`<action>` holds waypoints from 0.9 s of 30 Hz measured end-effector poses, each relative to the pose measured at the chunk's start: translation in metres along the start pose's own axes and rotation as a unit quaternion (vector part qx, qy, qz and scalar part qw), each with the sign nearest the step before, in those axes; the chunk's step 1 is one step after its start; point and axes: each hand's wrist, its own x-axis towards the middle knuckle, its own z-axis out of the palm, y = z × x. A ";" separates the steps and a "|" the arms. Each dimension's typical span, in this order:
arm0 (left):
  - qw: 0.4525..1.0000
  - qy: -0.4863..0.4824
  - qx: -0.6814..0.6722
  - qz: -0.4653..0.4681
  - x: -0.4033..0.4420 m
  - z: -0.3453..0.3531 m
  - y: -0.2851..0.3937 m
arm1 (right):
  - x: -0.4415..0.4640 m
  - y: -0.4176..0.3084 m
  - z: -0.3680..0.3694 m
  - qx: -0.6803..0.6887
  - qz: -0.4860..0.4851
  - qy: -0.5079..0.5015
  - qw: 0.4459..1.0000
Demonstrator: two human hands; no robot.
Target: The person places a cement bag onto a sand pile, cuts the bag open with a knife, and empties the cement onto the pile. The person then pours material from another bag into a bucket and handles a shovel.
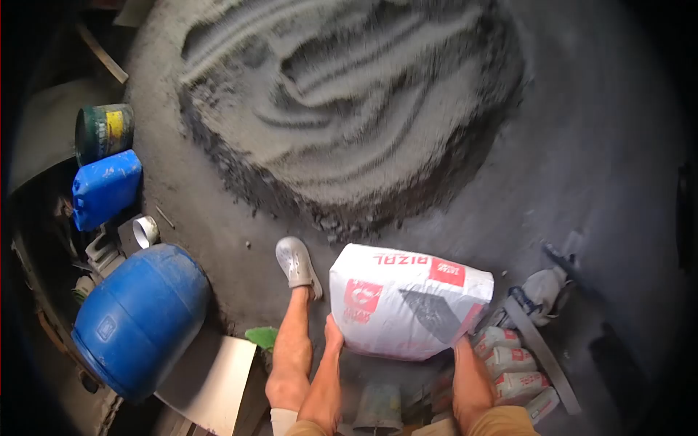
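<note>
A full white paper cement bag (407,305) with red print reading "RIZAL" upside down hangs in front of my body. My left hand (334,333) grips its lower left corner, and my right hand (462,346) grips the lower right one. Most of the fingers are hidden behind or under the bag. Beyond it lies a broad low pile of grey powdery mix (349,131), with curved furrows across its top and a dark, crumbly edge. My foot in a light clog (294,261) stands left of the bag, close to the pile.
Stacked cement bags (520,360) and a long flat strip (542,356) lie at right. On the left are a blue barrel (142,320), a blue jerrycan (107,189), a green bucket (105,133) and a white ring-shaped piece (145,231). A grey bucket (378,408) stands below the bag.
</note>
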 end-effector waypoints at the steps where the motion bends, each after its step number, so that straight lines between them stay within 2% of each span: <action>1: 0.999 0.026 -0.044 0.003 -0.023 -0.013 0.024 | -0.019 -0.017 0.016 -0.011 -0.011 -0.005 1.000; 3: 0.993 0.040 -0.105 0.019 -0.048 -0.043 0.083 | -0.061 -0.061 0.062 -0.039 -0.039 -0.026 0.998; 5: 0.984 0.020 -0.156 0.087 -0.077 -0.082 0.117 | -0.109 -0.105 0.108 -0.070 -0.073 -0.050 0.994; 6: 0.971 0.004 -0.228 0.073 -0.081 -0.100 0.141 | -0.139 -0.130 0.137 -0.082 -0.091 -0.065 0.990; 7: 0.969 -0.010 -0.235 0.073 -0.088 -0.119 0.156 | -0.163 -0.154 0.166 -0.098 -0.111 -0.084 0.985; 9: 0.983 0.037 -0.132 0.124 -0.134 -0.173 0.279 | -0.203 -0.216 0.240 -0.128 -0.154 -0.130 0.971; 10: 0.961 0.015 -0.258 0.095 -0.153 -0.192 0.331 | -0.216 -0.242 0.273 -0.148 -0.174 -0.153 0.962; 11: 0.981 -0.011 -0.057 0.183 -0.092 -0.205 0.327 | -0.222 -0.264 0.307 -0.174 -0.199 -0.171 0.949; 12: 0.982 0.091 -0.065 0.150 -0.099 -0.209 0.365 | -0.226 -0.286 0.332 -0.218 -0.232 -0.169 0.933; 13: 0.975 0.099 0.001 0.199 -0.083 -0.218 0.383 | -0.232 -0.309 0.354 -0.281 -0.261 -0.135 0.914; 14: 0.959 0.111 0.067 0.253 -0.064 -0.233 0.407 | -0.265 -0.330 0.385 -0.386 -0.343 0.014 0.856; 15: 0.963 0.161 0.035 0.214 -0.087 -0.247 0.438 | -0.279 -0.368 0.395 -0.446 -0.278 0.016 0.851; 16: 0.955 0.174 0.007 0.239 -0.115 -0.267 0.447 | -0.281 -0.393 0.390 -0.472 -0.368 0.006 0.801; 17: 0.930 0.202 -0.001 0.306 -0.102 -0.282 0.419 | -0.283 -0.419 0.383 -0.490 -0.460 -0.009 0.740; 18: 0.932 0.205 0.002 0.300 -0.141 -0.299 0.411 | -0.290 -0.440 0.370 -0.495 -0.464 -0.022 0.735; 19: 0.934 0.236 -0.009 0.269 -0.175 -0.306 0.386 | -0.295 -0.465 0.357 -0.515 -0.489 -0.035 0.703; 20: 0.938 0.268 0.022 0.220 -0.199 -0.313 0.343 | -0.293 -0.485 0.338 -0.532 -0.502 -0.045 0.680; 22: 0.948 0.284 0.089 0.117 -0.262 -0.311 0.251 | -0.280 -0.531 0.266 -0.557 -0.470 -0.074 0.681; 23: 0.945 0.310 0.104 0.018 -0.300 -0.296 0.208 | -0.275 -0.555 0.221 -0.630 -0.430 -0.004 0.647; 24: 0.961 0.226 0.153 0.053 -0.337 -0.294 0.163 | -0.273 -0.573 0.169 -0.652 -0.415 0.010 0.635; 25: 0.965 0.218 0.133 -0.054 -0.367 -0.278 0.129 | -0.295 -0.590 0.129 -0.667 -0.381 0.028 0.640; 27: 0.941 0.165 0.252 -0.155 -0.448 -0.250 0.134 | -0.332 -0.631 0.061 -0.716 -0.302 0.063 0.626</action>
